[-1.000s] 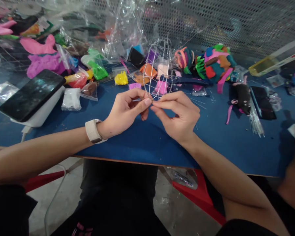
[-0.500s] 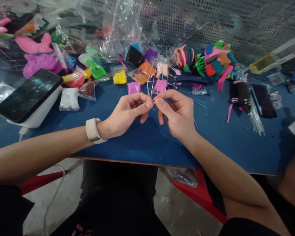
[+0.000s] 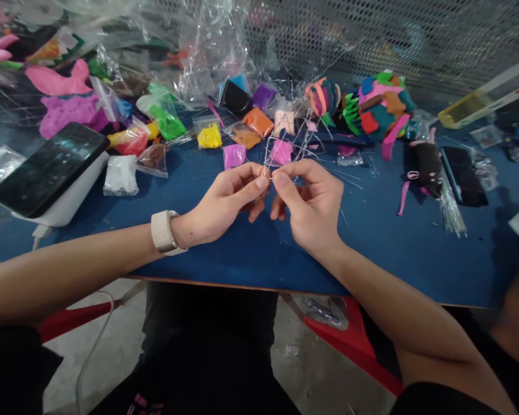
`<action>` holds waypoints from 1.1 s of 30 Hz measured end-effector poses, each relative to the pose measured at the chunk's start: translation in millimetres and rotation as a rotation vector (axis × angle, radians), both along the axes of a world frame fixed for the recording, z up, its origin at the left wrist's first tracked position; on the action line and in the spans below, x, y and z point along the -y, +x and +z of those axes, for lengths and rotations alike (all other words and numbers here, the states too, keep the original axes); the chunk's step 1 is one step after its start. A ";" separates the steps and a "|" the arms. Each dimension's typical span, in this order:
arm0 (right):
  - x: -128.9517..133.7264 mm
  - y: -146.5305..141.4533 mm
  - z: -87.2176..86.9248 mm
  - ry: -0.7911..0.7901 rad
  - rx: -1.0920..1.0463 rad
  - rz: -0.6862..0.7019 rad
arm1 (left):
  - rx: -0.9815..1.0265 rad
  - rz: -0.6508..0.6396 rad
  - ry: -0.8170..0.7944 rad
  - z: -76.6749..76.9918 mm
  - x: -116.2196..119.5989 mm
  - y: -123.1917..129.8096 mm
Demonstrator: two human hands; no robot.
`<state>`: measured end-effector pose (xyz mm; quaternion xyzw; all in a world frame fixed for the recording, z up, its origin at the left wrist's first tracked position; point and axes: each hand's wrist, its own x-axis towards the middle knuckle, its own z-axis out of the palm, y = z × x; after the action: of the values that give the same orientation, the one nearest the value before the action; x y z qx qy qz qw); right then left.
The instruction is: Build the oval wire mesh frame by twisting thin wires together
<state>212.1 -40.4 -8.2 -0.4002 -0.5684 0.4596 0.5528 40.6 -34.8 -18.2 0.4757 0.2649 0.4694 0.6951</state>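
Note:
A twisted silvery wire frame [image 3: 266, 151] rises above my fingertips, its thin strands spreading up and to the right. My left hand [image 3: 236, 193] pinches its lower end between thumb and index finger. My right hand [image 3: 313, 199] pinches a short wire end just beside the left fingertips, thumb against index finger. Both hands are held over the near part of the blue table [image 3: 242, 253]. Just behind the wire lie a small bag of pink clay [image 3: 281, 151] and another magenta packet [image 3: 234, 155]. The exact wire joint is partly hidden by my fingers.
Packets of coloured clay, such as yellow [image 3: 210, 136] and orange [image 3: 258, 121], line the back. A phone on a white stand [image 3: 49, 170] is at left. A multicoloured clay model [image 3: 384, 106], a black clay figure [image 3: 427, 167] and another phone [image 3: 463, 176] are at right.
The wire frame has turned, its upper strands now leaning further right. My right hand has shifted slightly, its lower fingers curling closer to the left hand.

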 end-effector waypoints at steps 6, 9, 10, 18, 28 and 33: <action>-0.5 -1.1 -11.4 0.117 0.072 -0.059 | -0.032 -0.015 0.040 -1.4 -0.6 0.0; -1.2 -1.2 -15.5 0.120 0.095 -0.093 | -0.040 -0.012 0.063 -2.0 -0.5 0.9; -1.6 -1.1 -16.2 0.121 0.095 -0.098 | -0.040 -0.011 0.066 -2.1 -0.7 0.9; -7.0 2.5 -16.9 0.016 0.005 0.004 | -0.115 0.023 0.146 -1.5 -3.5 -1.3; 4.8 16.4 -0.9 0.302 0.361 -0.111 | -0.149 0.067 0.118 -0.7 -12.2 -11.3; -18.7 48.8 6.0 1.074 0.758 -0.368 | -0.121 -0.095 -0.065 6.9 -11.0 -18.7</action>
<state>261.0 -21.7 -2.1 -0.2939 -0.7947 -0.1592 0.5067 21.9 -23.8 -11.4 0.4923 0.2985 0.3975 0.7145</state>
